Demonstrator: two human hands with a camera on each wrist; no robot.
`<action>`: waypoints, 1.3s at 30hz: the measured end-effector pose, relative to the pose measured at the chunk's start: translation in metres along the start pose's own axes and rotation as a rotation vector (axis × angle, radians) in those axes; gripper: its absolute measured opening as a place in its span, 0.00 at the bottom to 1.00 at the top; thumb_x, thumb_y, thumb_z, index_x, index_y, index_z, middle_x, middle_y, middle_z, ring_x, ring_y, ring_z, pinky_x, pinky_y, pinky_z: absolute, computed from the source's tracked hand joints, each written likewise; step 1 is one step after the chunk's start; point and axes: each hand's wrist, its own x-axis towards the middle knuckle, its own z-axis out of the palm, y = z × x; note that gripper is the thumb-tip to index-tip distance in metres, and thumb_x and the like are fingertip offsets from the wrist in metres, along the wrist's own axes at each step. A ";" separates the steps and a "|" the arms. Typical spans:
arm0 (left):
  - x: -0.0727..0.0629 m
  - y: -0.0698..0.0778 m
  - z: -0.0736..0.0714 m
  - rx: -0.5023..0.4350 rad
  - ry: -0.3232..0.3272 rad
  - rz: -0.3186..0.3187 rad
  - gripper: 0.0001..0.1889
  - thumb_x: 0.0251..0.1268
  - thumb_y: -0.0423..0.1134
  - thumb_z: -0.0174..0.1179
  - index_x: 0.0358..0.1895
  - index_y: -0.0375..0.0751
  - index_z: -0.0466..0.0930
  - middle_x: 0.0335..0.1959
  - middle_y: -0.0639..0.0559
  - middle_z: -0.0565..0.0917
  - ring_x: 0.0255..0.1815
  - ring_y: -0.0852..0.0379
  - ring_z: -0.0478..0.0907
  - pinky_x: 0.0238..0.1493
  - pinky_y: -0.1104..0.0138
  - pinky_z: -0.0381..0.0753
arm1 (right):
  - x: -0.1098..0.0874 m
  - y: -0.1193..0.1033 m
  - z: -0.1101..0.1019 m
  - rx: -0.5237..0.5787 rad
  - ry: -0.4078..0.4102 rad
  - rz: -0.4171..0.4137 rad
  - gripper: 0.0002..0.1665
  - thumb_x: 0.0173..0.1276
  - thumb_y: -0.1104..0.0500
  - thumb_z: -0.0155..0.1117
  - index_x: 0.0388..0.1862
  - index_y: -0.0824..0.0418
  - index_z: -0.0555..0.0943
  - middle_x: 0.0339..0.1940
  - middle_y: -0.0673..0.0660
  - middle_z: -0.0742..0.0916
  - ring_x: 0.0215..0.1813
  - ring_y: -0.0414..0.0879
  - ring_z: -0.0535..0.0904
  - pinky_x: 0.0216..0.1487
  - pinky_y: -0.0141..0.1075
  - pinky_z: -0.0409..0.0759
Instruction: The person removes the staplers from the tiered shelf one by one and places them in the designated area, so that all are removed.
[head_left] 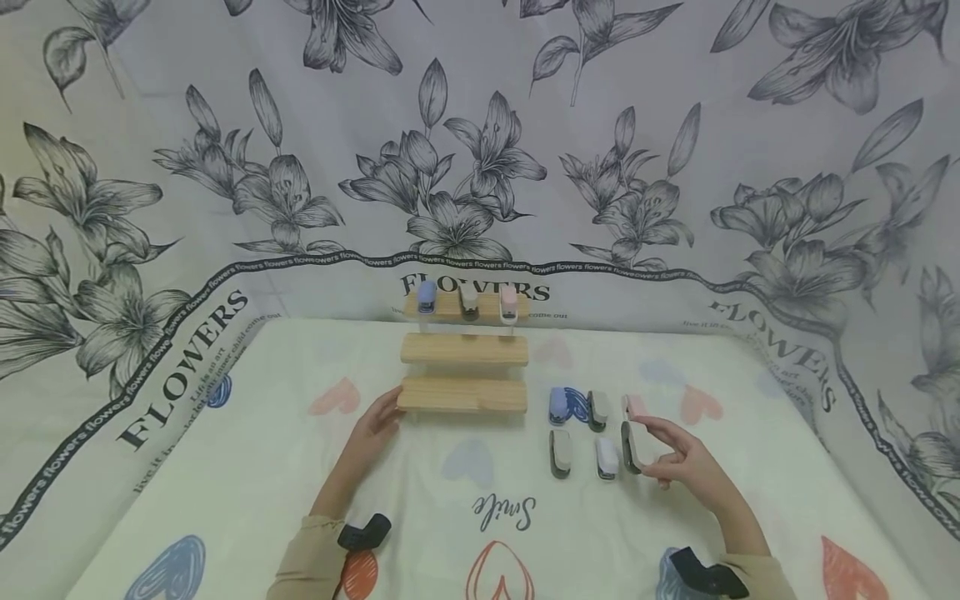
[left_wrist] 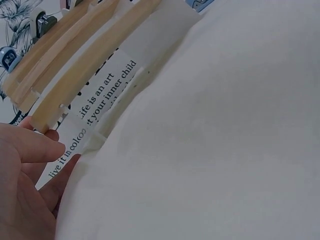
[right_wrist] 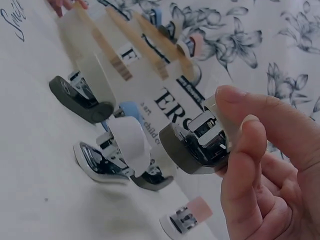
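My right hand (head_left: 686, 462) pinches a small hole punch (right_wrist: 195, 145) with a cream lever and dark grey base between thumb and fingers, at the right of the group on the table. Beside it lie a white punch (head_left: 607, 458) and a cream one (head_left: 560, 452). Behind these are a blue punch (head_left: 558, 406), another cream punch (head_left: 597, 410) and a pink punch (head_left: 635, 406), partly covered. My left hand (head_left: 373, 423) touches the left end of the lowest board of a three-step wooden rack (head_left: 463, 394), its fingers loosely bent.
On the rack's top step stand a blue punch (head_left: 426, 296), a cream punch (head_left: 468, 300) and a pink punch (head_left: 508, 302). The middle and lowest boards are bare. A white cloth with hearts (head_left: 465, 462) covers the table, and a flowered curtain (head_left: 637, 208) hangs behind and at both sides.
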 end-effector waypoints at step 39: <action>0.001 0.002 0.000 0.002 -0.002 0.010 0.28 0.62 0.23 0.46 0.66 0.38 0.56 0.62 0.37 0.64 0.58 0.41 0.65 0.59 0.52 0.60 | -0.007 0.035 -0.022 -0.046 0.045 0.231 0.43 0.53 0.66 0.66 0.66 0.67 0.57 0.67 0.70 0.56 0.20 0.40 0.72 0.22 0.33 0.77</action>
